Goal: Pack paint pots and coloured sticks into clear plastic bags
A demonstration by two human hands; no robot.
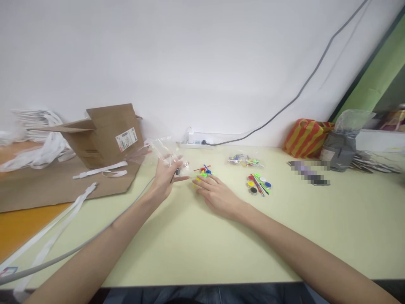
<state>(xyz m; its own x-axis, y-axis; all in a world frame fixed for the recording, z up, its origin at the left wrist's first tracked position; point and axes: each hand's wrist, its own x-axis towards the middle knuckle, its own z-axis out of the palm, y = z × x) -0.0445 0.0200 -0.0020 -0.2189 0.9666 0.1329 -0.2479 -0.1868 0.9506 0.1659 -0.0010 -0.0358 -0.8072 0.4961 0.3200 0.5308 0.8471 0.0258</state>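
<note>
Left hand (165, 179) is half open, fingers pinching a clear plastic bag (162, 151) just beside a small heap of colourful plastic sticks (203, 171), while the flat, relaxed right hand (217, 196) is touching that heap, holding nothing.

A brown cardboard box (106, 137) leans by the wall, with white straps (101, 169) near it — a white power strip (194, 141) and a red and yellow striped bag (306, 138) sit at the back.

Head-worn view, facing forward and down, close over a pale desk (196, 249), white wall (158, 63) ahead
</note>
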